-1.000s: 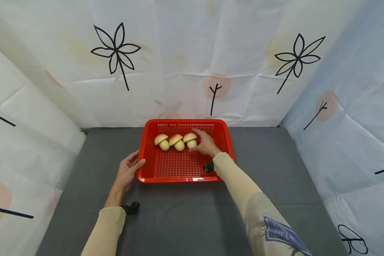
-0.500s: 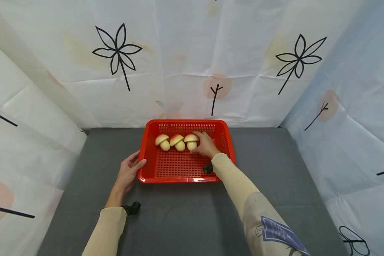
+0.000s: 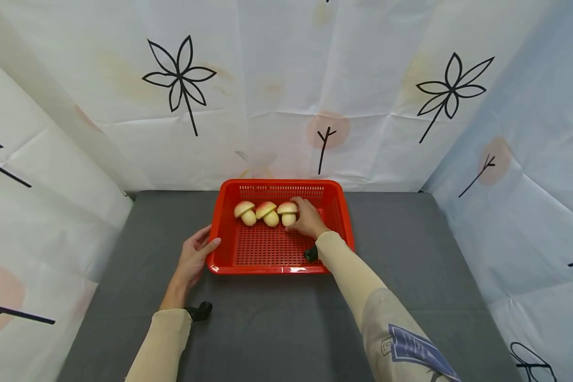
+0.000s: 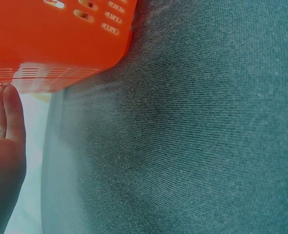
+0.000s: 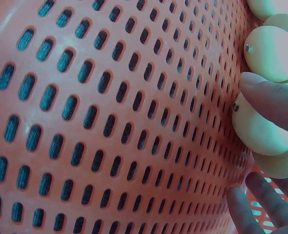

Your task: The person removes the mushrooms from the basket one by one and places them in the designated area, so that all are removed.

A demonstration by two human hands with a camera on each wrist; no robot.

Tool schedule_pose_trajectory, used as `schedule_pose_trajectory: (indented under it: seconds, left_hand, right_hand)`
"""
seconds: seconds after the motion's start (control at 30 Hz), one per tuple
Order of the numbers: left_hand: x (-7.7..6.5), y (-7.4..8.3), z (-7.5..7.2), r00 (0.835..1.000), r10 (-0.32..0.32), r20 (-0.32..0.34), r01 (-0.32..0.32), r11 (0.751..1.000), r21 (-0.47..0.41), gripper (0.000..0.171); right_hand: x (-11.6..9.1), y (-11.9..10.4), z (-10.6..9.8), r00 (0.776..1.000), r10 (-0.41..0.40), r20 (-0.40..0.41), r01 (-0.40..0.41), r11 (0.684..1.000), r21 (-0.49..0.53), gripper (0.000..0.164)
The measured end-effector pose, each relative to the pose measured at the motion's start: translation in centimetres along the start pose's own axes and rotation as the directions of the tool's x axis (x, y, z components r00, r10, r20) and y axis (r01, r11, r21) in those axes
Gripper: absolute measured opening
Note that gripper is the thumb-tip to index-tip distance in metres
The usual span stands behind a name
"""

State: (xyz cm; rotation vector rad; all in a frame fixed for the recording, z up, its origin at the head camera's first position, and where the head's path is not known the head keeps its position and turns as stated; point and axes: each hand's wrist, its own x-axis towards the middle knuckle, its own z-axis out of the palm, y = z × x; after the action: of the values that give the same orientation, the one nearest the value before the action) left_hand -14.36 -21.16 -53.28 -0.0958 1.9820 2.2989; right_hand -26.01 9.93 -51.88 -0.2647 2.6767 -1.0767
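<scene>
Three toy mushrooms with red-and-cream caps and pale stems lie side by side in a red plastic basket (image 3: 262, 252): the left mushroom (image 3: 245, 213), the middle mushroom (image 3: 268, 214) and the right mushroom (image 3: 287, 207). My right hand (image 3: 309, 220) reaches inside and grips the right mushroom, index finger at its cap and thumb by its stem. In the right wrist view the thumb (image 5: 270, 100) crosses over that mushroom, and other fingertips show below it. My left hand (image 3: 193, 259) holds the basket's left edge, thumb over the rim and fingers along the outer wall.
The basket stands on a grey cloth-covered table (image 3: 258, 329), near its back edge. White curtains (image 3: 267, 79) printed with black flower outlines hang behind and at both sides. Each wrist carries a small black camera (image 3: 200, 311).
My right hand has closed in on the right mushroom, its index finger and thumb coming against it. The left hand stays at the basket's edge. The head view has shifted slightly.
</scene>
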Motion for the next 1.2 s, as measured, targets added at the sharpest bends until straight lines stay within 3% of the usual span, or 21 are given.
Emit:
schedule_pose_trajectory:
  seconds: [0.37, 0.6, 0.87, 1.2]
  left_hand:
    - [0.2, -0.2, 0.1, 1.000, 0.007, 0.002, -0.007, 1.000, 0.001, 0.063]
    - [0.0, 0.0, 0.1, 1.000, 0.008, 0.008, -0.008, 1.000, -0.001, 0.063]
    - [0.0, -0.2, 0.0, 1.000, 0.012, 0.001, -0.012, 1.000, -0.002, 0.063]
    - [-0.1, -0.2, 0.0, 1.000, 0.019, 0.000, -0.019, 1.000, -0.015, 0.063]
  right_hand:
    - [-0.4, 0.0, -0.4, 1.000, 0.001, 0.029, 0.000, 0.999, -0.033, 0.091]
    - [-0.9, -0.5, -1.4, 0.998, -0.057, 0.024, 0.057, 0.998, -0.007, 0.091]
    - [-2.4, -1.7, -3.4, 0.993, -0.116, -0.009, 0.116, 0.986, 0.119, 0.090]
    - [-5.2, -2.1, -6.4, 0.978, -0.181, -0.101, 0.198, 0.962, 0.189, 0.091]
